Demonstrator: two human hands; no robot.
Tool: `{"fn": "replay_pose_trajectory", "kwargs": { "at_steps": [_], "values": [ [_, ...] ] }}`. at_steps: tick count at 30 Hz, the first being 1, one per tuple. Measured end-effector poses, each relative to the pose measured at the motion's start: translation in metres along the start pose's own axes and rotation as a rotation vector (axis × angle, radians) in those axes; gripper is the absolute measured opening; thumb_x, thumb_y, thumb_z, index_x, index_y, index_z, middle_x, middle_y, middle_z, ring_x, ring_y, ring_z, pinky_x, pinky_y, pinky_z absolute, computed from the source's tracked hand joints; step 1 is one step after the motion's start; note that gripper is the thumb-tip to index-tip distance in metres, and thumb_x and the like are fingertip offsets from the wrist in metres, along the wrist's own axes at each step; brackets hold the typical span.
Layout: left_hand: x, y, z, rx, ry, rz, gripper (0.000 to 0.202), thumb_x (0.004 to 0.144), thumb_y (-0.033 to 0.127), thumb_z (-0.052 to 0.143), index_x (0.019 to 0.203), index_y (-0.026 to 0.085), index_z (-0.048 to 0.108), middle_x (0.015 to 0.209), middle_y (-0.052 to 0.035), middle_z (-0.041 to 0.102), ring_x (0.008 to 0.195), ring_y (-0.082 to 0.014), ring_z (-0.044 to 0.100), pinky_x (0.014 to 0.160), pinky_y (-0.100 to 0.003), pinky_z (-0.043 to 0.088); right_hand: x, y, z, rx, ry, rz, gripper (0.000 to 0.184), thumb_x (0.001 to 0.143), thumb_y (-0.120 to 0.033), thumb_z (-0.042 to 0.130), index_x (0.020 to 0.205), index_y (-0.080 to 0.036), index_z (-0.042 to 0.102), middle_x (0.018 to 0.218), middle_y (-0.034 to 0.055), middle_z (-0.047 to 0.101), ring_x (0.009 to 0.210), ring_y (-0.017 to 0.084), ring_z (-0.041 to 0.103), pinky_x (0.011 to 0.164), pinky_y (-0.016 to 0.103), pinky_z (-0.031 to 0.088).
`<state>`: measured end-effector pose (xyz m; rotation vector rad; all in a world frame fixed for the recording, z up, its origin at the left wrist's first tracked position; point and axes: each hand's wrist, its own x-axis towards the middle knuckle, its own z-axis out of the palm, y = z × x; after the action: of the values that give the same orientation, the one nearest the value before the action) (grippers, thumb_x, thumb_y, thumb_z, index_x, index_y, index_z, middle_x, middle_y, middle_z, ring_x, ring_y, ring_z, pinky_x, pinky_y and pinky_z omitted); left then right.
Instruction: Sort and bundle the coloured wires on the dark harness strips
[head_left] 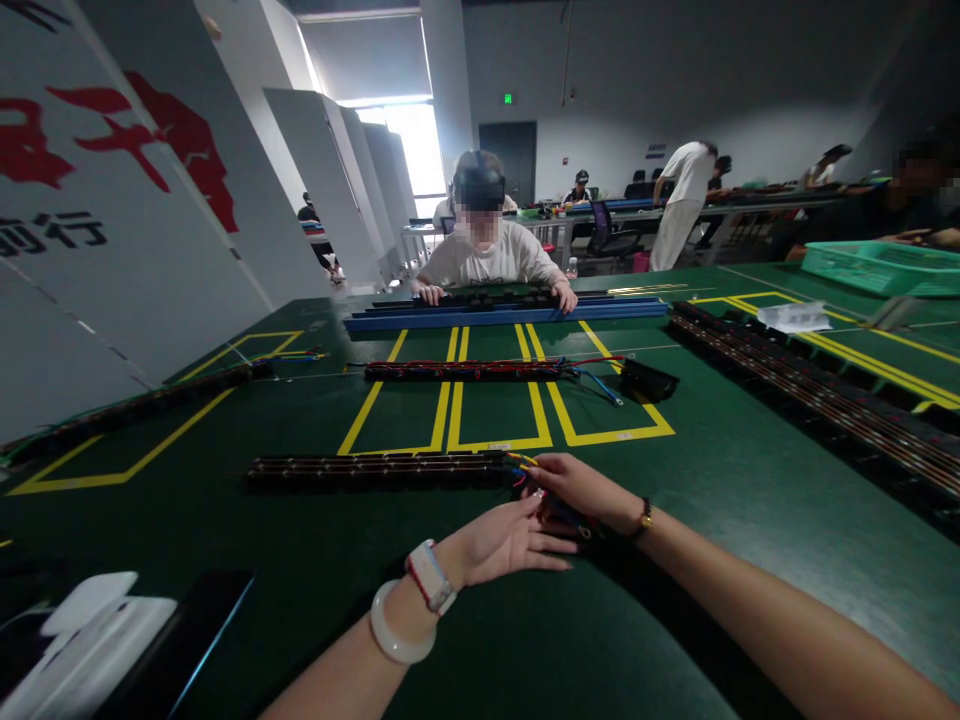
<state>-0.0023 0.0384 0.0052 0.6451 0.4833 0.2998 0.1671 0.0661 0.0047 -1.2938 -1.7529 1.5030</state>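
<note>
A long black cable chain lies across the green table in front of me, with coloured wires sticking out of its right end. My right hand rests at that end, its fingers curled on the bundle of wires. Just below it, my left hand lies flat with the fingers stretched toward the wires and touching them. A white bangle and a watch sit on my left wrist.
A second cable chain with red and blue wires and a black box lies further out between yellow floor-tape lines. Across the table a person handles blue rails. More chains run along the right. White items sit near left.
</note>
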Motion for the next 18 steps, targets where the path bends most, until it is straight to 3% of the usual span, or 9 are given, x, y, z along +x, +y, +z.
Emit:
{"fn": "replay_pose_trajectory", "kwargs": {
  "at_steps": [3, 6, 12, 18],
  "values": [
    [0.008, -0.005, 0.006, -0.101, 0.108, 0.134, 0.045, 0.09, 0.048, 0.041, 0.114, 0.011, 0.053, 0.113, -0.0179, 0.06, 0.105, -0.0236, 0.06, 0.099, -0.043, 0.037, -0.003, -0.009, 0.003, -0.436, 0.19, -0.089, 0.024, 0.091, -0.026, 0.041, 0.08, -0.014, 0.059, 0.072, 0.0033, 0.062, 0.062, 0.012, 0.053, 0.057, 0.023, 0.038],
    [0.013, -0.008, 0.015, -0.153, 0.219, 0.233, 0.034, 0.09, 0.04, 0.044, 0.107, 0.012, 0.056, 0.106, -0.0141, 0.063, 0.102, -0.0227, 0.06, 0.097, -0.041, 0.041, -0.006, -0.013, 0.011, -0.691, 0.277, -0.144, 0.027, 0.092, -0.022, 0.038, 0.08, -0.015, 0.062, 0.075, 0.0053, 0.063, 0.067, 0.015, 0.054, 0.062, 0.025, 0.038],
    [0.015, -0.011, 0.024, -0.255, 0.444, 0.355, 0.02, 0.09, 0.027, 0.047, 0.106, 0.017, 0.056, 0.105, -0.009, 0.064, 0.102, -0.0191, 0.06, 0.091, -0.036, 0.046, 0.001, -0.016, 0.028, -0.922, 0.287, -0.259, 0.021, 0.086, -0.011, 0.045, 0.092, -0.014, 0.065, 0.092, 0.0088, 0.065, 0.086, 0.019, 0.055, 0.08, 0.028, 0.042],
    [0.017, -0.011, 0.02, -0.339, 0.533, 0.356, 0.022, 0.091, 0.031, 0.046, 0.101, 0.015, 0.058, 0.098, -0.0083, 0.065, 0.093, -0.017, 0.062, 0.085, -0.032, 0.048, 0.004, -0.02, 0.033, -1.165, 0.288, -0.321, 0.021, 0.085, -0.014, 0.048, 0.099, -0.013, 0.065, 0.095, 0.0108, 0.063, 0.086, 0.022, 0.053, 0.082, 0.033, 0.043]
  ]
}}
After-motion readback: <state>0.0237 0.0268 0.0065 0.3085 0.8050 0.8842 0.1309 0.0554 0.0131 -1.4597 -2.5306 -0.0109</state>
